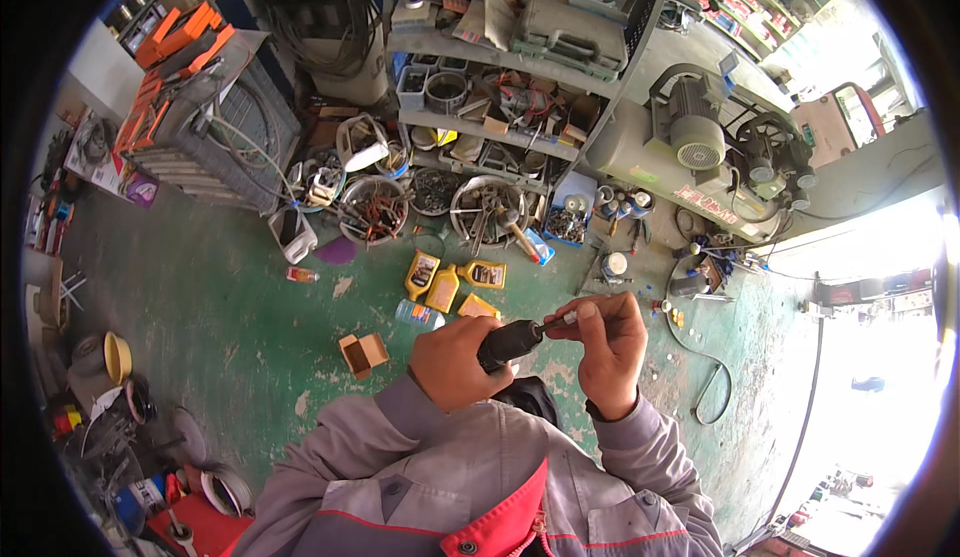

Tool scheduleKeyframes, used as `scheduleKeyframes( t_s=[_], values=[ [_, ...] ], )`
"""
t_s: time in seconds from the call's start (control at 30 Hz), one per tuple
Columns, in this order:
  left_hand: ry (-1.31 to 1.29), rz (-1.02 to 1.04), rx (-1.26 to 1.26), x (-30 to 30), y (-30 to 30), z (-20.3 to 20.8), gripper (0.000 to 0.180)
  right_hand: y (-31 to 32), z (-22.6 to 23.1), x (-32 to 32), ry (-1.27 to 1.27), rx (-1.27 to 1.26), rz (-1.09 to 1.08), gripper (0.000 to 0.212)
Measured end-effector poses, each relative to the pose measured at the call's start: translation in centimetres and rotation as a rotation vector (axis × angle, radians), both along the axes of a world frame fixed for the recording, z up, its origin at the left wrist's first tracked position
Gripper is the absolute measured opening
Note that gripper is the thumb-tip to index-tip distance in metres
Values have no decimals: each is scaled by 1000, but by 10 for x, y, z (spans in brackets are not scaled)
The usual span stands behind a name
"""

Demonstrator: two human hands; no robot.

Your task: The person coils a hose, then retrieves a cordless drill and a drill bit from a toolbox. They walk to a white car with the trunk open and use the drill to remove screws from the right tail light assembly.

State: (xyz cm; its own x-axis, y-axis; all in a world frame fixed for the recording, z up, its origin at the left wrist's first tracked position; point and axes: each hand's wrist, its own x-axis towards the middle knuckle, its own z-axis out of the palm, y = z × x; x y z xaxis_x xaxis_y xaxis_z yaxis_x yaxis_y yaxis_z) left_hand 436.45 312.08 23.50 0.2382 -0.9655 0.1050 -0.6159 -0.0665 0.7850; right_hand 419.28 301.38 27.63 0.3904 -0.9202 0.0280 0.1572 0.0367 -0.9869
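My left hand (455,362) is closed around a black power drill (512,344), gripping it behind its tapered front end, which points right. Fingers and palm hide most of its body. At the drill's nose, my right hand (610,352) pinches a thin, dark metal bit (554,326) between thumb and fingers. Whether the bit sits inside the nose or only touches it, I cannot tell. Both hands are held in front of my chest, above the green floor. A dark shape (530,395) shows below the drill, partly covered by my jacket.
Several yellow bottles (441,289) and a small open cardboard box (363,355) lie on the floor ahead. Pans of metal parts (490,209) stand before a loaded metal shelf (510,57). An air compressor (690,147) is at the far right, with a hose (712,362) below it.
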Motion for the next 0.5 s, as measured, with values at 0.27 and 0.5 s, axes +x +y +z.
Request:
scheduleKeyframes(
  t_s=[0.27,0.5],
  values=[
    [-91,44,6,21,-57,14,39,-63,-3,19,-85,59,41,13],
    [-152,4,16,35,-99,37,43,-115,-4,23,-238,37,186,14]
  ],
)
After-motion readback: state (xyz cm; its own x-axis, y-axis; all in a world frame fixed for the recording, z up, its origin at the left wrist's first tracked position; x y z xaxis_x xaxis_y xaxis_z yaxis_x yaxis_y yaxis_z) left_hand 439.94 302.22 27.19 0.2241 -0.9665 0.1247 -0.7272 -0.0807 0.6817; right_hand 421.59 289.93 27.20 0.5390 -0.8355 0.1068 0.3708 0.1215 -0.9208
